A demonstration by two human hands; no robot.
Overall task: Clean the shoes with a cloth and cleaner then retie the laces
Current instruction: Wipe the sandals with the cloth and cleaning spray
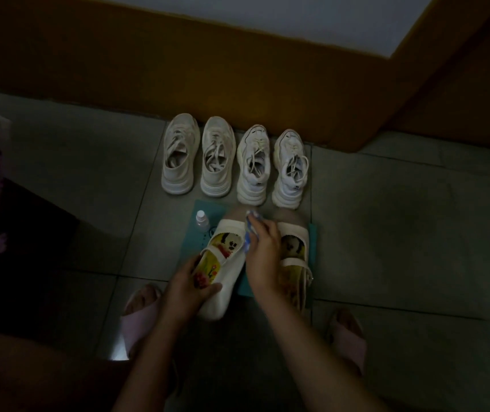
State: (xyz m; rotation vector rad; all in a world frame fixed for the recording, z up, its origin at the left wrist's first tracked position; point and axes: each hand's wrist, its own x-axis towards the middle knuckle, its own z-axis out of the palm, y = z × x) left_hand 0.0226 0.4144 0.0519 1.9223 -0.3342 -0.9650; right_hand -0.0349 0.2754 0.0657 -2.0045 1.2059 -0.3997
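Head view: dim light, looking down at a tiled floor (401, 233) from a crouch.
Left hand (188, 288): grips the heel end of the held shoe (228, 275), fingers curled into its opening and thumb lying across the outer side.
Held shoe: a white strap shoe with a cartoon-printed insole. Its toe points away from the person over the teal mat (205, 208) and its heel reaches past the mat's near edge.
Right hand (263, 251): fingers curled round the cloth (249, 230), bunching it in the fist.
Cloth: blue and white, at the inner side of the held shoe's front, between the two strap shoes (whether it presses on the shoe cannot be told in this light).
Second strap shoe (295, 257): lies flat on the mat just beside the right hand, strap across the middle.
Cleaner bottle (202, 219): small, clear, capped, upright on the mat's far left corner, near the held shoe's toe.
Beige sneakers (179, 156): a pair side by side beyond the mat, toes to the wall, laces loose.
White sneakers (252, 165): a second pair to their right, heels just beside the mat's far edge, laces loose.
Pink slippers (141, 315): on the person's feet, one on each side of the arms.
Wall (237, 69): a brown band along the floor, paler above.
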